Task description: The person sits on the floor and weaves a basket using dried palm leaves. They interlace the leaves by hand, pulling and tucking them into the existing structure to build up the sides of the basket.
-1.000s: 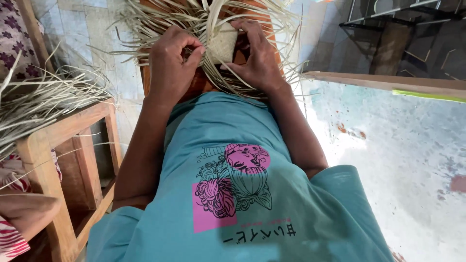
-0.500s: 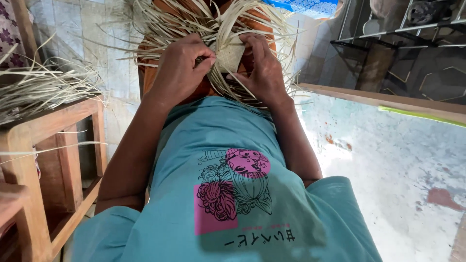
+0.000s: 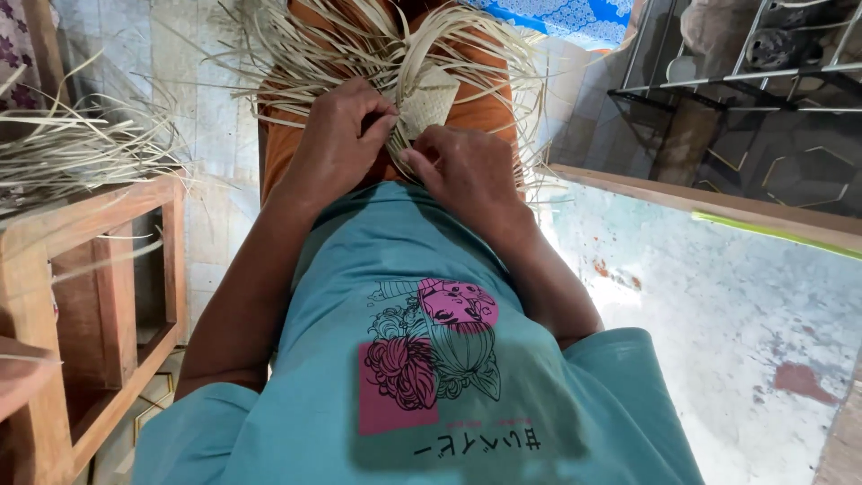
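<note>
Shifted lower and nearer since half a second ago: both hands, with the woven piece now closer to the chest and the right hand slid down beside the left. Seen from the head camera: left hand (image 3: 339,135) curled shut, fingertips pinching pale dry straw strips at the edge of the small flat woven square of pale palm straw (image 3: 429,101). Right hand (image 3: 462,171) closed likewise, thumb and fingers pinching strips at the square's lower edge, just beside the left. Woven square held over the lap, against the orange cloth (image 3: 480,112), loose long pale straw strands (image 3: 314,54) fanning out from it on all sides. Below, teal printed shirt (image 3: 431,359). At left, wooden frame (image 3: 108,269) with a bundle of dry straw (image 3: 72,148) lying on top.
</note>
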